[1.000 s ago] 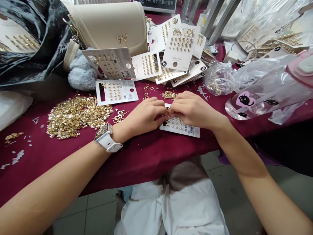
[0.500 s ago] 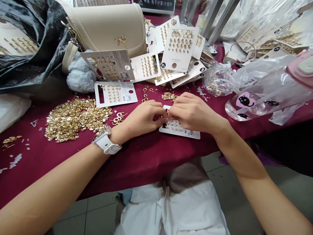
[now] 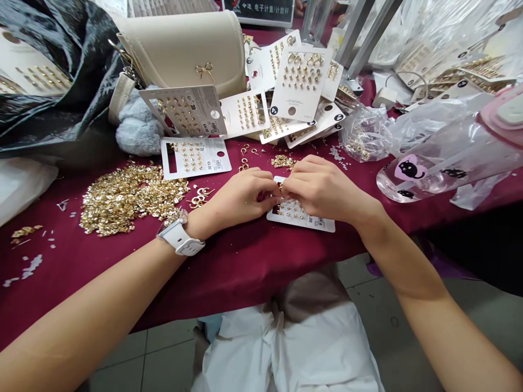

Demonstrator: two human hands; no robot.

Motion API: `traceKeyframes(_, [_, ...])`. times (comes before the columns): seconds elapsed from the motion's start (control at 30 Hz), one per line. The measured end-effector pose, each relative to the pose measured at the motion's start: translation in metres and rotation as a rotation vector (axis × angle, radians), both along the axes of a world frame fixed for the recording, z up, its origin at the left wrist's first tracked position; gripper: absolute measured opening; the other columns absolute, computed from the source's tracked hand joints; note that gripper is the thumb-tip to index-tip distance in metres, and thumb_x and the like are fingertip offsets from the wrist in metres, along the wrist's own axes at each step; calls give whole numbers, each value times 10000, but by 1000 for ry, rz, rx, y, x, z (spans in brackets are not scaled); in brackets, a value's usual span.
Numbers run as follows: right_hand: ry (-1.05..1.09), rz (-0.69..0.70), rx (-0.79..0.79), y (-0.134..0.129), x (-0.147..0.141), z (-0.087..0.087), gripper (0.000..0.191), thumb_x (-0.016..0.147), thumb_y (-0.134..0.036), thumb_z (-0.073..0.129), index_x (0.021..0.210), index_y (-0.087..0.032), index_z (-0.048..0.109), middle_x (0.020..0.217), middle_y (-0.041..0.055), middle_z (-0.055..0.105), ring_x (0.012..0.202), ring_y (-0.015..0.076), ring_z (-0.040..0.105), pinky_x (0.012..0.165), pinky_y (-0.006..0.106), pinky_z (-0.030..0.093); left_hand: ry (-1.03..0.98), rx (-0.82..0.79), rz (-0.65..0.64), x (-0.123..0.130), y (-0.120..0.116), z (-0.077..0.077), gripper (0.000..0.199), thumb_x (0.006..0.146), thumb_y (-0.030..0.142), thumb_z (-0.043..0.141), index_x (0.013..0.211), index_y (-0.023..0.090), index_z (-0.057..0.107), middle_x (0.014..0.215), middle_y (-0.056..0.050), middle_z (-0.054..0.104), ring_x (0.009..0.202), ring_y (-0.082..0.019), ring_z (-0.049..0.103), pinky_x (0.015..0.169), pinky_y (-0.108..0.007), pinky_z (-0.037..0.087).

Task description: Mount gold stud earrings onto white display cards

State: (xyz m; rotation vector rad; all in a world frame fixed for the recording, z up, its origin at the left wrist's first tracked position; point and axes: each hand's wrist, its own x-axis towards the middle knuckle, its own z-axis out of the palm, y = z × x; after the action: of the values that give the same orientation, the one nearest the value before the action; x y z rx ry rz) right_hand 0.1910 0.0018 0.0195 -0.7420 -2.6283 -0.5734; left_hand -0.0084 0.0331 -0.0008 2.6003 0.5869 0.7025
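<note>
An earring card (image 3: 322, 224) with rows of gold studs and a printed price lies near the table's front edge, back side up. My left hand (image 3: 241, 198), a white watch on its wrist, is closed at the card's left edge, thumb and forefinger pinching there. Over the card's upper part bends my right hand (image 3: 327, 188), its fingers pressed together against the left fingertips. Whatever small piece sits between those fingertips is hidden. Just beyond the hands is a small heap of gold earring backs (image 3: 283, 160). Loose gold hoops (image 3: 200, 198) lie left of my left hand.
A large pile of gold earring backs (image 3: 122, 198) spreads on the left. Behind stand a cream handbag (image 3: 183, 49) and stacked earring cards (image 3: 302, 81). A clear bottle (image 3: 445, 155) lies on the right beside plastic bags (image 3: 365, 133). The red tablecloth (image 3: 229, 283) hangs over my lap.
The view has shifted slightly, so things on the left appear a little further right. Both hands stay at the same card with almost the same grip.
</note>
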Motion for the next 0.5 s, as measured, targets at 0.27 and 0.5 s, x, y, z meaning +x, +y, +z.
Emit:
traceKeyframes(0.27, [-6, -4, 12, 2, -1, -4, 214, 744, 6, 446, 727, -172, 562, 651, 8, 615, 718, 169, 493, 726, 290, 395, -7, -59, 3, 0, 1, 2, 141, 846, 203, 617, 729, 142, 668, 603, 26, 489, 586, -93, 441, 599, -220, 342])
traceKeyframes(0.5, [62, 39, 114, 3, -2, -7, 179, 831, -35, 474, 843, -162, 600, 867, 31, 652, 950, 191, 471, 848, 333, 376, 29, -33, 3, -1, 3, 3, 171, 855, 243, 590, 729, 151, 660, 691, -10, 605, 680, -125, 500, 706, -256, 384])
